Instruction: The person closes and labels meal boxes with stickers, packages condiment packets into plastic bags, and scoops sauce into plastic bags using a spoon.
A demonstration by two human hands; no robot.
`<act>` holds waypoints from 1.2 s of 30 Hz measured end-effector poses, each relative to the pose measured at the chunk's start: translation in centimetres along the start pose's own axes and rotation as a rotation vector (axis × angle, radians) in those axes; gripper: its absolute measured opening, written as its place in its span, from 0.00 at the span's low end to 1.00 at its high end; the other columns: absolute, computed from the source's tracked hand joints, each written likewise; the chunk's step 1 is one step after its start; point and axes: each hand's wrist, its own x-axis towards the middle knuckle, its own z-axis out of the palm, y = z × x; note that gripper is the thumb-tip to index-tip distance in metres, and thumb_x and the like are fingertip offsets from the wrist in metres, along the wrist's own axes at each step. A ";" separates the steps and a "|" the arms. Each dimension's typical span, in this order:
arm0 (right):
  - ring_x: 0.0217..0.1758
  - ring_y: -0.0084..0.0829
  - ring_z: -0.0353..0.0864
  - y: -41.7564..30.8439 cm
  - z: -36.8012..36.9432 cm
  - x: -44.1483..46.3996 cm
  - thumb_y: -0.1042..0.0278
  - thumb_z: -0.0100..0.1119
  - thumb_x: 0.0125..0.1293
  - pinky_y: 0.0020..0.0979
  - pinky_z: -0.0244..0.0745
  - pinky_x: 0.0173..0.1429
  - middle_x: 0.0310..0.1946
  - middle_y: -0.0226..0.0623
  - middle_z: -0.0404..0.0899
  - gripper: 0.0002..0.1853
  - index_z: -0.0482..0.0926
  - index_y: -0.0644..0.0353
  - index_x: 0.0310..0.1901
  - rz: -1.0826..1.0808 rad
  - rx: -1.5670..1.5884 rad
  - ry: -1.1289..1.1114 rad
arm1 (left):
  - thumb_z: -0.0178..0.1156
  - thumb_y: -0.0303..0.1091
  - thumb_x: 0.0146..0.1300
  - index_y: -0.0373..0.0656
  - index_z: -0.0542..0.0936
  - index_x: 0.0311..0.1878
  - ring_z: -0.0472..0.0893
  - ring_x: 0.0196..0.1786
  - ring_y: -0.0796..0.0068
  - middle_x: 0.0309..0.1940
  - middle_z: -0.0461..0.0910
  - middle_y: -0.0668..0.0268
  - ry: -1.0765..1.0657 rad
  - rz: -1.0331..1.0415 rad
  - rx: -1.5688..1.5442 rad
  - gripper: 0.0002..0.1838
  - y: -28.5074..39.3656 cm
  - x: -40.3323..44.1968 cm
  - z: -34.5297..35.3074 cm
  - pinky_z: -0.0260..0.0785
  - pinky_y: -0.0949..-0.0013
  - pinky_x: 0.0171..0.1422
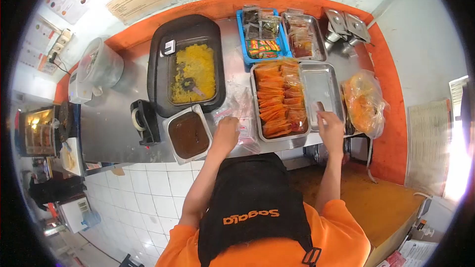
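My left hand (227, 134) is closed beside a container of dark brown sauce (189, 135), its fingertips over a loose stack of clear plastic bags (246, 127). Whether it grips one of them is hidden. Over the front of a steel tray (321, 81), my right hand (331, 129) has its fingers pinched together at a small, narrow brown thing (320, 106), too small to name. Between the hands stands another steel tray (256, 104), filled with rows of clear packets of orange-red sauce (279, 100).
Behind the sauce lies a black tray (154, 74) of yellow crumbly food (198, 66). A tape dispenser (144, 122) stands left. Farther back are a blue basket (241, 32) of sachets and a tray (321, 39) of packets. A plastic bag of orange items (363, 103) sits right.
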 end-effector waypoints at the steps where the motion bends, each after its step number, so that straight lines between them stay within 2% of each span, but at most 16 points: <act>1: 0.45 0.48 0.89 0.9 0.4 -0.2 0.70 0.66 0.71 0.43 0.82 0.52 0.44 0.50 0.89 0.10 0.88 0.66 0.47 -0.046 -0.102 -0.001 | 0.64 0.22 0.62 0.36 0.80 0.56 0.84 0.52 0.35 0.46 0.85 0.41 -0.061 -0.095 0.038 0.18 -0.2 0.3 1.2 0.78 0.44 0.58; 3: 0.52 0.53 0.87 0.8 1.7 -1.9 0.68 0.66 0.70 0.47 0.81 0.57 0.48 0.53 0.87 0.14 0.86 0.66 0.53 0.034 -0.204 -0.043 | 0.60 0.19 0.62 0.33 0.78 0.54 0.85 0.46 0.34 0.42 0.84 0.37 -0.188 -0.269 0.118 0.16 -0.4 1.2 3.0 0.79 0.42 0.52; 7: 0.47 0.50 0.89 -2.5 3.7 -5.5 0.70 0.66 0.69 0.45 0.84 0.53 0.46 0.49 0.89 0.11 0.88 0.63 0.50 0.043 0.097 -0.042 | 0.57 0.19 0.64 0.36 0.78 0.53 0.86 0.42 0.32 0.32 0.84 0.36 -0.136 -0.308 0.185 0.14 0.3 0.9 1.9 0.79 0.40 0.50; 8: 0.43 0.47 0.90 -3.4 4.4 -6.4 0.71 0.67 0.69 0.41 0.85 0.49 0.44 0.46 0.90 0.09 0.89 0.62 0.48 0.019 0.155 -0.064 | 0.62 0.22 0.63 0.37 0.79 0.51 0.87 0.41 0.35 0.30 0.85 0.41 -0.058 -0.308 0.206 0.13 0.7 0.9 1.3 0.79 0.41 0.48; 14: 0.39 0.38 0.91 -10.6 6.5 -6.2 0.73 0.70 0.68 0.33 0.84 0.45 0.42 0.44 0.90 0.11 0.89 0.61 0.51 0.019 0.501 -0.143 | 0.81 0.34 0.51 0.39 0.83 0.46 0.87 0.31 0.49 0.26 0.85 0.50 0.125 -0.289 0.002 0.22 1.9 1.9 -3.3 0.77 0.52 0.38; 17: 0.38 0.34 0.91 -12.6 6.6 -4.3 0.71 0.69 0.70 0.32 0.85 0.45 0.42 0.42 0.91 0.12 0.88 0.63 0.52 0.016 0.584 -0.242 | 0.83 0.36 0.52 0.38 0.82 0.45 0.84 0.26 0.64 0.20 0.82 0.61 0.196 -0.371 -0.018 0.22 3.2 2.4 -5.7 0.75 0.62 0.35; 20: 0.37 0.29 0.89 -16.0 7.4 -2.4 0.70 0.69 0.72 0.30 0.85 0.43 0.40 0.36 0.91 0.13 0.87 0.65 0.54 0.297 1.072 -0.222 | 0.80 0.33 0.59 0.37 0.83 0.45 0.81 0.26 0.79 0.22 0.82 0.70 0.212 -0.469 -0.473 0.17 4.0 1.5 -7.9 0.72 0.72 0.33; 23: 0.37 0.23 0.86 -18.6 7.9 -1.2 0.69 0.68 0.74 0.27 0.84 0.42 0.38 0.31 0.88 0.13 0.86 0.67 0.54 0.566 1.454 -0.375 | 0.74 0.26 0.66 0.35 0.84 0.47 0.83 0.30 0.82 0.28 0.84 0.69 0.281 -0.376 -0.949 0.10 4.5 -0.5 -8.0 0.74 0.74 0.35; 24: 0.37 0.22 0.86 -18.5 8.0 -0.8 0.69 0.69 0.74 0.26 0.83 0.42 0.38 0.31 0.87 0.13 0.86 0.68 0.53 0.511 1.406 -0.457 | 0.69 0.22 0.69 0.36 0.82 0.52 0.85 0.35 0.80 0.34 0.86 0.66 0.288 -0.380 -0.986 0.11 4.6 -1.1 -7.9 0.76 0.74 0.42; 26: 0.37 0.20 0.84 -17.9 8.2 -0.2 0.68 0.69 0.73 0.25 0.81 0.42 0.38 0.29 0.86 0.12 0.86 0.68 0.52 0.396 1.305 -0.625 | 0.69 0.21 0.69 0.38 0.80 0.56 0.84 0.38 0.81 0.38 0.86 0.67 0.325 -0.336 -1.102 0.15 4.9 -2.1 -7.8 0.76 0.75 0.44; 27: 0.38 0.19 0.84 -18.1 8.2 0.1 0.68 0.69 0.73 0.24 0.80 0.42 0.38 0.29 0.86 0.12 0.86 0.68 0.51 0.365 1.276 -0.585 | 0.69 0.21 0.68 0.39 0.79 0.58 0.83 0.40 0.82 0.40 0.85 0.67 0.348 -0.314 -1.158 0.17 4.9 -2.7 -8.0 0.76 0.75 0.45; 28: 0.39 0.19 0.84 -18.3 8.2 0.4 0.68 0.69 0.73 0.24 0.79 0.42 0.38 0.28 0.86 0.12 0.86 0.68 0.50 0.333 1.248 -0.548 | 0.68 0.19 0.68 0.39 0.74 0.68 0.84 0.45 0.78 0.43 0.86 0.67 0.288 -0.275 -1.082 0.26 4.5 -3.5 -8.3 0.76 0.74 0.53; 31: 0.38 0.24 0.85 -18.4 8.3 0.9 0.70 0.68 0.72 0.27 0.78 0.44 0.36 0.33 0.87 0.09 0.86 0.66 0.47 0.094 1.079 -0.568 | 0.67 0.19 0.68 0.38 0.74 0.70 0.85 0.51 0.74 0.43 0.86 0.67 0.362 -0.315 -1.074 0.27 5.5 -5.3 -8.9 0.75 0.72 0.59; 33: 0.37 0.28 0.86 -18.7 7.6 1.3 0.71 0.68 0.70 0.29 0.79 0.45 0.36 0.38 0.86 0.08 0.87 0.64 0.47 -0.192 0.869 -0.587 | 0.67 0.21 0.70 0.36 0.82 0.63 0.86 0.50 0.72 0.45 0.88 0.65 0.208 -0.221 -0.730 0.19 3.2 -7.3 -9.9 0.78 0.69 0.55; 34: 0.38 0.35 0.87 -19.2 7.0 1.4 0.71 0.68 0.68 0.32 0.81 0.45 0.35 0.43 0.85 0.08 0.86 0.64 0.45 -0.240 0.820 -0.613 | 0.66 0.22 0.70 0.36 0.84 0.60 0.87 0.49 0.72 0.45 0.88 0.64 0.152 -0.215 -0.626 0.16 3.1 -8.1 -10.7 0.78 0.69 0.54; 36: 0.36 0.36 0.87 -19.8 7.3 1.0 0.72 0.69 0.66 0.34 0.80 0.45 0.35 0.42 0.85 0.06 0.86 0.64 0.42 -0.274 0.795 -0.625 | 0.65 0.23 0.71 0.35 0.88 0.52 0.87 0.43 0.73 0.42 0.89 0.64 0.114 -0.247 -0.570 0.09 4.1 -8.8 -12.0 0.81 0.69 0.47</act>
